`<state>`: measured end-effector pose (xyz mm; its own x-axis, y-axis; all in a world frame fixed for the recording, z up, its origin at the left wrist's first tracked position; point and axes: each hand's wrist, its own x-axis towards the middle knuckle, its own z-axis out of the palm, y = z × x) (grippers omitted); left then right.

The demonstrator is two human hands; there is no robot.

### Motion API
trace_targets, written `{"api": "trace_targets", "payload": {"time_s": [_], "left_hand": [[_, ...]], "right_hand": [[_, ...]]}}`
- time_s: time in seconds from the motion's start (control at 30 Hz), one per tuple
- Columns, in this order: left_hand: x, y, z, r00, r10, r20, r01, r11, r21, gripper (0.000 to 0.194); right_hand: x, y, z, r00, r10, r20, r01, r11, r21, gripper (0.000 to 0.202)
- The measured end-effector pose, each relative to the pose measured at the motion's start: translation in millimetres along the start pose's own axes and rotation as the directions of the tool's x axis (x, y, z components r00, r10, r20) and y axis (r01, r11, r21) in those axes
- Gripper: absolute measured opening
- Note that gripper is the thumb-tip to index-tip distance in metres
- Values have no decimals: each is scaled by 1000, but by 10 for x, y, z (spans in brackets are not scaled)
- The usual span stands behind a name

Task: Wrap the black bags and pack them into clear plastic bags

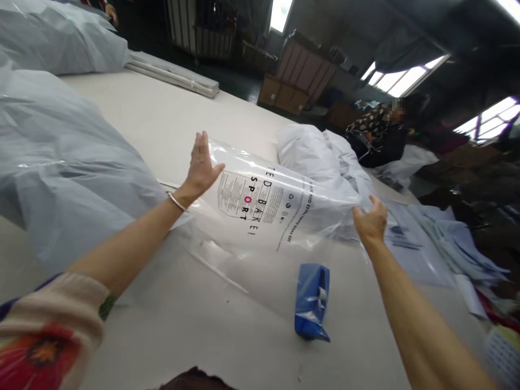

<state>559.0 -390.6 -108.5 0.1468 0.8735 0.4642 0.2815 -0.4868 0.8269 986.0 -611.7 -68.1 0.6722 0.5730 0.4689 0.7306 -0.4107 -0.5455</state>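
Observation:
A clear plastic bag with black print and one pink letter lies across the white table in front of me. At its left end is my left hand, flat and open, with the thumb spread from the raised fingers. My right hand is at the bag's right end, its thumb and fingers apart; whether they touch the film is hard to see. Just nearer to me than the bag sits a blue plastic object with a slot, which looks like a tape dispenser.
Large translucent plastic-covered bundles fill the left side. A white wrapped bundle lies behind the bag. Printed sheets are at the right. Long white strips lie along the far table edge. A person is beyond, near cardboard boxes.

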Motion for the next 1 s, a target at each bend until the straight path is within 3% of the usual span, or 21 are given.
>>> {"api": "trace_targets", "payload": {"time_s": [0.03, 0.07, 0.1, 0.17, 0.23, 0.27, 0.33, 0.37, 0.43, 0.53, 0.6, 0.83, 0.93, 1.0], "left_hand": [[-291, -5, 55, 989, 136, 63, -141, 987, 79, 87], [-632, -20, 109, 959, 238, 156, -257, 960, 114, 80], [-1014, -50, 157, 921, 293, 258, -334, 933, 134, 71], [-1831, -163, 219, 795, 312, 520, -442, 885, 145, 57], [-2583, -329, 223, 677, 229, 699, -483, 855, 187, 64], [-2889, -419, 205, 624, 187, 759, -496, 845, 200, 73], [-3308, -582, 150, 560, 137, 817, -509, 835, 209, 86], [-3420, -649, 124, 550, 134, 825, -511, 835, 205, 85], [-3484, -742, 99, 570, 151, 808, -503, 841, 198, 65], [-3363, -798, 159, 620, 177, 764, -509, 832, 221, 23], [-3256, -790, 248, 620, 198, 759, -538, 811, 228, 11], [-3128, -519, 525, 551, 251, 796, -609, 773, 178, 19], [-3195, -363, 528, 523, 244, 817, -613, 773, 161, 18], [-3274, -281, 460, 511, 238, 826, -614, 774, 156, 20]], "right_hand": [[-257, -24, 61, 989, -146, 25, 146, 989, -10, 45], [-577, -54, 123, 943, -322, 81, 322, 947, 4, 36], [-953, -85, 187, 865, -472, 169, 468, 881, 66, 27], [-1810, -132, 325, 670, -643, 371, 582, 765, 276, 19], [-2663, -137, 467, 477, -650, 592, 555, 745, 370, 26], [-3034, -125, 533, 427, -601, 675, 527, 773, 354, 40], [-3592, -85, 640, 374, -473, 798, 469, 839, 277, 72], [-3771, -65, 677, 373, -424, 825, 448, 861, 240, 80], [-3955, -38, 727, 399, -386, 832, 431, 880, 201, 78], [-3972, -55, 775, 470, -427, 773, 461, 865, 197, 62], [-3937, -99, 816, 503, -473, 723, 501, 842, 201, 53], [-3882, -195, 920, 646, -525, 554, 524, 833, 177, 14], [-3880, -107, 808, 638, -539, 550, 522, 828, 207, 25], [-3926, 2, 694, 601, -572, 558, 537, 807, 247, 32]]}}
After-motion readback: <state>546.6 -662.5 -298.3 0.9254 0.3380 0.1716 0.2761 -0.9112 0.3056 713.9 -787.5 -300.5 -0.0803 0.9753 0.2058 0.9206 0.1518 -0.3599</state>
